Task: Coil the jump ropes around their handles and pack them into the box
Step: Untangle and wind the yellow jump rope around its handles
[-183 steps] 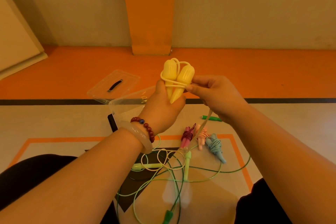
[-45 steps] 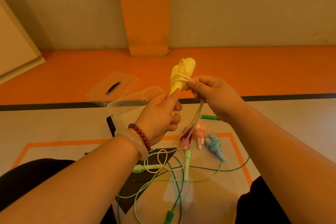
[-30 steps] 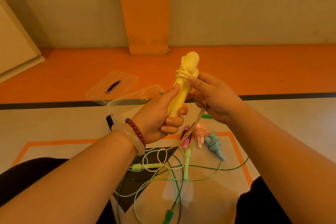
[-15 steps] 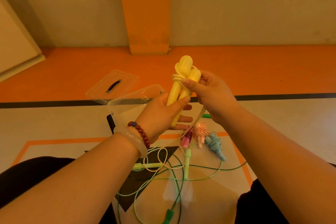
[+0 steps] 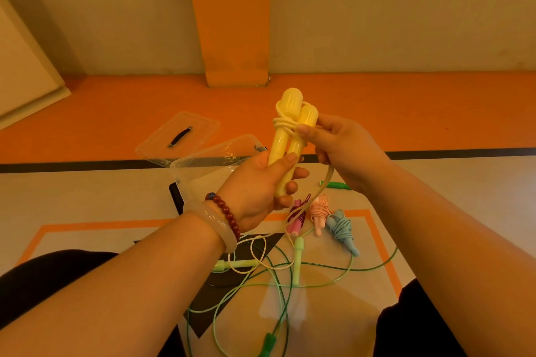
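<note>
1. Currently clear box (image 5: 200, 166) sits open on floor (image 5: 87, 197), just past orange square's (image 5: 116, 224) far edge.
2. L hand (image 5: 255, 191) grips both yellow handles (image 5: 287, 130) low, upright in mid-air; R hand (image 5: 345, 151) pinches yellow cord (image 5: 326, 181) against the wraps.
3. Handles: prob. light, stiff, slick plastic; hold low.
4. Cord: soft, springy; loose tail hangs to floor, likely unwinds w/o tension.

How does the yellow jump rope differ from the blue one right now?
The yellow jump rope is held upright, left hand gripping its handles, right hand pinching its cord; the blue jump rope lies untouched on the floor. The yellow has few turns near the handle tops, cord trailing down; the blue is wound along its length. Both have cord round their handles.
</note>
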